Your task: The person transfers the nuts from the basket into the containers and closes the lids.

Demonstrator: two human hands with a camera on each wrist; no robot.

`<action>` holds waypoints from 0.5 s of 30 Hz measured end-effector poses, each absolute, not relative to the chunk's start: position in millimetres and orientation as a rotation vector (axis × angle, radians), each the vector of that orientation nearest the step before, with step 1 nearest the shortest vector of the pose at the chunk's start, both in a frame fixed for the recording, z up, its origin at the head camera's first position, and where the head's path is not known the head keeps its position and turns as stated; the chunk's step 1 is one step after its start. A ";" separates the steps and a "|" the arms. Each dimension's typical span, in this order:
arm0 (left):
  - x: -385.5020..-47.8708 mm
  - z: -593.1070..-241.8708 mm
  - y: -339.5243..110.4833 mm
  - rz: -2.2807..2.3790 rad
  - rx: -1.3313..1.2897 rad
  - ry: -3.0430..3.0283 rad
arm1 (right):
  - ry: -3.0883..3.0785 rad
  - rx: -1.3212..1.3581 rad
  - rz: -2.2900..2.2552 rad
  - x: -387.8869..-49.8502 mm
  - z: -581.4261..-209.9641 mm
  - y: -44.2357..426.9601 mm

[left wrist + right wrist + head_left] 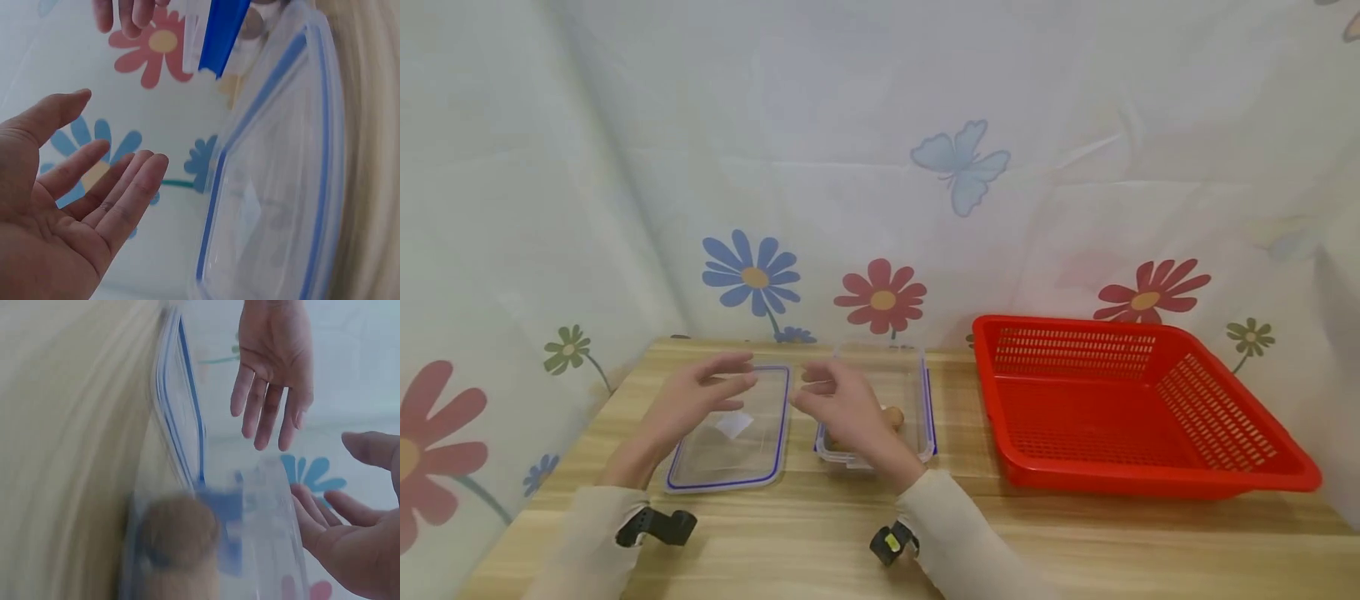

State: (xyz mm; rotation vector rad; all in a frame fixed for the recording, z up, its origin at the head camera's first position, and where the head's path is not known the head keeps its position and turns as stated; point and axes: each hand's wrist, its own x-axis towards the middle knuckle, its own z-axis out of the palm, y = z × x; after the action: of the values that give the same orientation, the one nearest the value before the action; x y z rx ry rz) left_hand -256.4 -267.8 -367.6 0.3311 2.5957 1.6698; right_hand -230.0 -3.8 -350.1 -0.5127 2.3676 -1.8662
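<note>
My left hand (696, 400) is held above a clear lid (756, 462) with a blue seal, its fingers loosely bent and holding nothing. The lid lies flat on the table and bears a small white label. My right hand (850, 404) hovers over a clear plastic box (929, 408), also holding nothing, with relaxed fingers. Inside the box are round brown items (892, 417); the hand partly hides them, and in the right wrist view a brown item (178, 531) is blurred. A blue clasp (223, 31) on the box shows in the left wrist view. The palms face each other, apart.
A red plastic basket (1075, 477) with slotted sides stands right of the box. The wooden table (790, 542) meets a flower-printed cloth (850, 167) behind. Black straps (655, 527) are on both wrists.
</note>
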 end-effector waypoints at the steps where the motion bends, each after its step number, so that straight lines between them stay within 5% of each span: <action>1: -255.0 -368.2 -273.6 1.657 0.331 2.617 | 2.346 -0.483 -1.894 -229.6 -350.9 -8.7; 15: -248.2 -382.5 -332.5 1.472 0.216 2.749 | 2.278 -0.171 -2.060 -211.9 -369.2 -74.1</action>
State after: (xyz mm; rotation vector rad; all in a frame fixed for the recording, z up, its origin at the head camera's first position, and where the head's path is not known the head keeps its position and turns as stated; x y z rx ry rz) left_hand -248.2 -332.5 -382.5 0.2164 2.7493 1.4718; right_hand -211.9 -74.1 -369.2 -0.1713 2.2778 -2.0603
